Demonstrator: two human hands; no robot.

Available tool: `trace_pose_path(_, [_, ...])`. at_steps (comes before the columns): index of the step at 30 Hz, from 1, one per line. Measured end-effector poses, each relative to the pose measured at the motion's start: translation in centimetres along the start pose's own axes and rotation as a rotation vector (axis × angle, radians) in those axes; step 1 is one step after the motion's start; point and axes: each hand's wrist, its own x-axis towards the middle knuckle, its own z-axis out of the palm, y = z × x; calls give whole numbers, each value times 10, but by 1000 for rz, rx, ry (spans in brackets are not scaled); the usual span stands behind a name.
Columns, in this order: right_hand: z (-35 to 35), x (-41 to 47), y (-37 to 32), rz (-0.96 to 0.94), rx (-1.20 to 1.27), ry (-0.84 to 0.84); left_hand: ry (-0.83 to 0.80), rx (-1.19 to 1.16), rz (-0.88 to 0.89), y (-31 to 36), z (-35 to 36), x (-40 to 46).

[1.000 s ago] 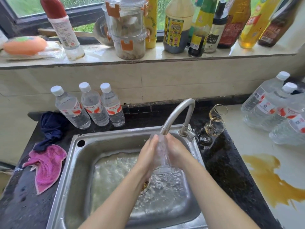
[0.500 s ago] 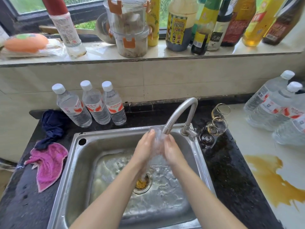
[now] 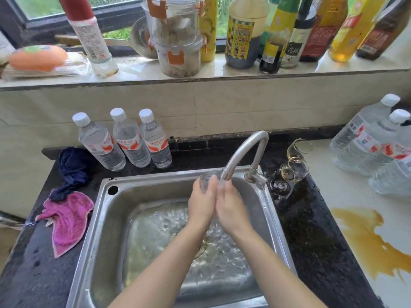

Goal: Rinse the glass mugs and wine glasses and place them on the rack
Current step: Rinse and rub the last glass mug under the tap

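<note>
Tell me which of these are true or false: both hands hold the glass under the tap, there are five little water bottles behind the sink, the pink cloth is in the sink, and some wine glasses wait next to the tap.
1. Both hands hold a glass under the tap. True: the left hand and right hand press around a clear glass at the tap spout.
2. Five little water bottles stand behind the sink. False: three water bottles stand there.
3. The pink cloth is in the sink. False: the pink cloth lies on the dark counter, left of the sink.
4. Wine glasses wait next to the tap. True: wine glasses sit just right of it.
</note>
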Motion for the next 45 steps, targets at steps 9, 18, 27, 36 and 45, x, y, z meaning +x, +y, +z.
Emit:
trace_pose_path(9, [-12, 16, -4, 203, 275, -60, -10, 161, 168, -4, 1, -16])
trace_pose_path(18, [12, -18, 5, -183, -55, 52, 24, 51, 116, 5, -9, 3])
trace_pose_path(27, [6, -45, 18, -403, -538, 24, 27, -334, -213, -14, -5, 11])
trace_pose_path(36, [-34, -11, 14, 156, 34, 7, -247, -373, -186, -13, -7, 1])
trace_pose_path(45, [-35, -8, 2, 18, 82, -134, -175, -193, 0, -19, -11, 3])
